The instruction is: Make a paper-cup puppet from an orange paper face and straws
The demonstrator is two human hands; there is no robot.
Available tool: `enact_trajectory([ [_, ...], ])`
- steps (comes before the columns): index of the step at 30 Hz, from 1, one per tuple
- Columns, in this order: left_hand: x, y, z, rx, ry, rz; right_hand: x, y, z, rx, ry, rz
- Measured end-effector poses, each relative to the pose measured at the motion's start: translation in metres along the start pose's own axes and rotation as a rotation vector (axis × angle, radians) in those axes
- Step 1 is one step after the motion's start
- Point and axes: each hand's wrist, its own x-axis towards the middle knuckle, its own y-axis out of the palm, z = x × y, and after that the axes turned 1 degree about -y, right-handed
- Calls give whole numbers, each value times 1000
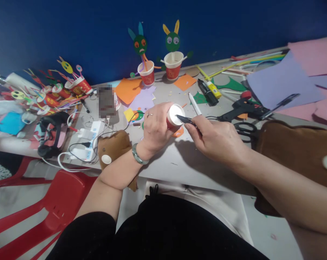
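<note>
My left hand is wrapped around a red and white paper cup, its round white end facing up. My right hand grips a slim black pointed tool, whose tip meets that white end. Whether it is a pen or a blade I cannot tell. Just beyond the right hand lies a white marker. Black scissors handles show behind the right wrist. Yellow, green and orange paper scraps lie beside the left hand.
Two paper-cup figures with green heads stand against the blue wall. Black markers and a hot glue gun lie to the right, before purple paper sheets. A power strip with cables and brown cushions flank my arms.
</note>
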Motion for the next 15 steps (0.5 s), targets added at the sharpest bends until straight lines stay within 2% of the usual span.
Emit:
enact_trajectory([
  [5,2,1,2,-40,4,-13,0,-2,-3,-15,-20,-26],
  [15,1,-1,7,-157,-17,72,0,-6,-6,-24,-49,-33],
])
